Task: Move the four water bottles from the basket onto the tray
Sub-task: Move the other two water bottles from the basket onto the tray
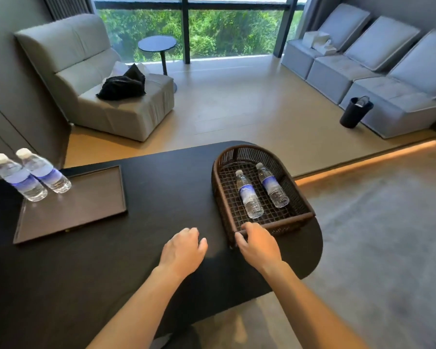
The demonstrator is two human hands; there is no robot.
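Two clear water bottles with blue labels and white caps lie side by side in the dark wicker basket (300,217), one on the left (248,195) and one on the right (272,185). Two more bottles stand upright on the far left corner of the dark rectangular tray (86,210): one nearer the edge (19,178), one beside it (44,172). My right hand (258,244) hovers at the basket's near rim, fingers curled and empty; whether it touches the rim I cannot tell. My left hand (184,249) rests over the black table, left of the basket, fingers loosely apart and empty.
The black table (149,187) has a rounded right end just past the basket. Beyond it are a grey armchair (106,96) with a black cloth, a small round side table (157,45), a grey sofa (378,71) and a dark bin (355,112) on the floor.
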